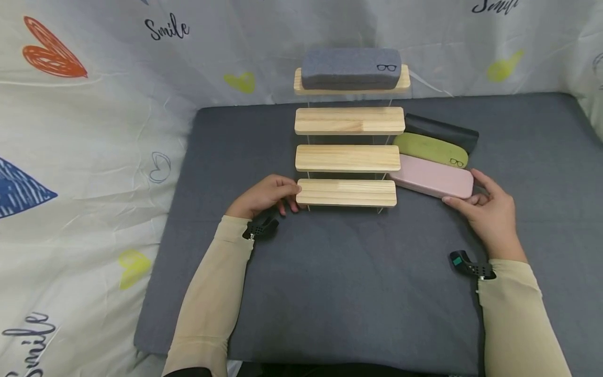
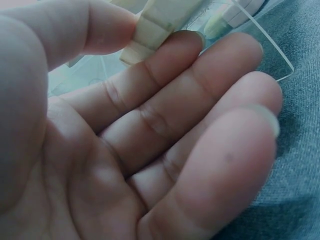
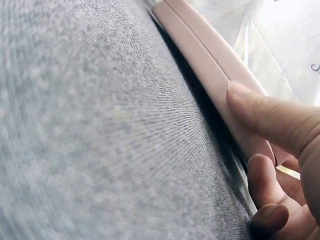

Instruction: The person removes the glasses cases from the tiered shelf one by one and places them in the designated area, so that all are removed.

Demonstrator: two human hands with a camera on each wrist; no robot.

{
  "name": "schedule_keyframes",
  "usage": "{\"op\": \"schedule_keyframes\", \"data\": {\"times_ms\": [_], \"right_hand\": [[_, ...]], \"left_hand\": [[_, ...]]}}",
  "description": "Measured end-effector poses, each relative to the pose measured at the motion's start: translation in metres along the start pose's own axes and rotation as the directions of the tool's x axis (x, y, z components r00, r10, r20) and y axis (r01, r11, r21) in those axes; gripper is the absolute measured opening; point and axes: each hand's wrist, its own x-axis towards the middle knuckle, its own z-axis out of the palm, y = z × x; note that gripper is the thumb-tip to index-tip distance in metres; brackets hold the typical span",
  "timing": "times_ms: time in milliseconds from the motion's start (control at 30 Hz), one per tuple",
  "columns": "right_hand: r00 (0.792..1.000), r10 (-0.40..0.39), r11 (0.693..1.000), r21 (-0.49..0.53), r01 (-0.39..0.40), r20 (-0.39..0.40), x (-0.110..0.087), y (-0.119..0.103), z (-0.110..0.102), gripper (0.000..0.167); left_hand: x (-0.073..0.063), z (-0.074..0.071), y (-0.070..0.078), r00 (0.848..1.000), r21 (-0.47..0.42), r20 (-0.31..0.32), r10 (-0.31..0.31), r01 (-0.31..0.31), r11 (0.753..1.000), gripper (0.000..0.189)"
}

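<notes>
A tiered stand with wooden shelves on clear supports stands on the grey cloth. My left hand [image 1: 267, 196] pinches the left end of its lowest shelf [image 1: 346, 192] between thumb and index finger; in the left wrist view the other fingers [image 2: 225, 75] extend below the shelf end [image 2: 152, 30]. My right hand [image 1: 494, 214] grips the right end of a pink glasses case [image 1: 431, 175], thumb on its near side, as the right wrist view shows of the case [image 3: 210, 65]. The pink case's left end lies close by the stand.
Behind the pink case lie a yellow-green glasses case [image 1: 431, 149] and a black case [image 1: 443, 132]. A grey glasses case [image 1: 350, 69] sits on the top shelf [image 1: 299, 84]. Two middle shelves [image 1: 348, 121] show bare wood. A printed white curtain [image 1: 264, 47] hangs behind the cloth-covered table [image 1: 358, 293].
</notes>
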Motion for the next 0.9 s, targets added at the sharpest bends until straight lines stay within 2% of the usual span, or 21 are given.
{"op": "schedule_keyframes", "data": {"times_ms": [533, 900], "right_hand": [[0.999, 0.038, 0.999, 0.013, -0.038, -0.005, 0.0024, -0.0037, 0.0029, 0.089], [0.997, 0.071, 0.996, 0.047, -0.069, -0.040, 0.0021, -0.0051, 0.0043, 0.083]], "left_hand": [[0.0009, 0.0008, -0.0008, 1.000, 0.011, -0.007, 0.008, -0.008, 1.000, 0.033], [0.0009, 0.0012, -0.0007, 1.000, 0.014, -0.014, -0.005, 0.005, 1.000, 0.033]]}}
